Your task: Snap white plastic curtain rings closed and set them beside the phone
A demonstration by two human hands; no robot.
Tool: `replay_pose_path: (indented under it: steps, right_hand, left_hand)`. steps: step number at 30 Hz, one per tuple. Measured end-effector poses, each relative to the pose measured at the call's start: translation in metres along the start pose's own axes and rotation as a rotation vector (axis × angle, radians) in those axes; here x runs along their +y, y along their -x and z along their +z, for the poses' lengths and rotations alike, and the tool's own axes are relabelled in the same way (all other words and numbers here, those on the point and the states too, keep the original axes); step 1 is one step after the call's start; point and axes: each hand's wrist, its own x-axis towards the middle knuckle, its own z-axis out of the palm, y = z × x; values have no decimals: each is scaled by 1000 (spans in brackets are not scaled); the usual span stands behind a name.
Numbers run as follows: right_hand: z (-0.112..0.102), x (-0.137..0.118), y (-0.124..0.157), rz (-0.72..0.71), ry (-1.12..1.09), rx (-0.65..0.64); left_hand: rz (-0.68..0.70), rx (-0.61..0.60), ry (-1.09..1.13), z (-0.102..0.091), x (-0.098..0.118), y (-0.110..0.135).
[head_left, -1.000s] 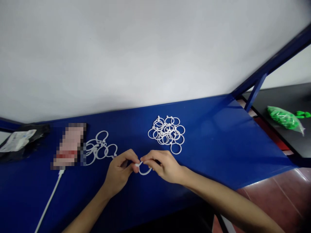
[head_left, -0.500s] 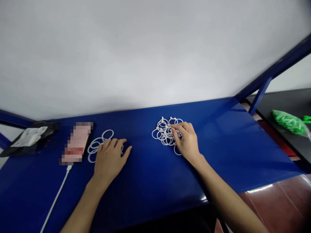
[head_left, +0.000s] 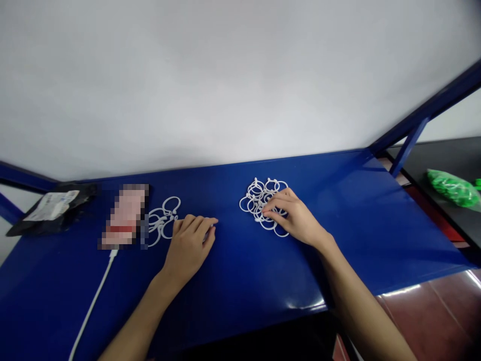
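White, thin, plastic-looking rings with small knobs lie in an overlapping pile on a smooth blue table, at ten o'clock from the right hand. Its thumb and fingertips come together in a narrow pinch on the near side of that pile; whether a ring is caught between them I cannot tell. Farther over, at ten o'clock from the left hand, lies a smaller, looser group of similar white rings. This hand is palm-down with fingers curled, and a pale sliver shows between thumb and forefinger; it may be a ring, but the hand hides too much to be sure.

Handling of the rings looks to be under way rather than finished: they lie in two separate groups, the right-hand one apparently fuller. Which group is done and which is left does not show. At nine o'clock from the looser group sits a pixelated, pink-faced flat rectangular device, a thin white cable running from its near end towards seven o'clock.
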Motion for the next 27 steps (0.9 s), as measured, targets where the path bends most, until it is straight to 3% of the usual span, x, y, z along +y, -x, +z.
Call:
replay_pose_path:
  steps: [5,13,27]
  right_hand:
    - [0,2,6,-14,100,-79]
    - [3,5,4,-26,136,-65]
    - [0,8,6,1,120,-41]
  left_hand:
    - [28,-26,70,2,7,0]
    - [35,-94,107,6,13,0]
    - [42,-89,150,7,11,1]
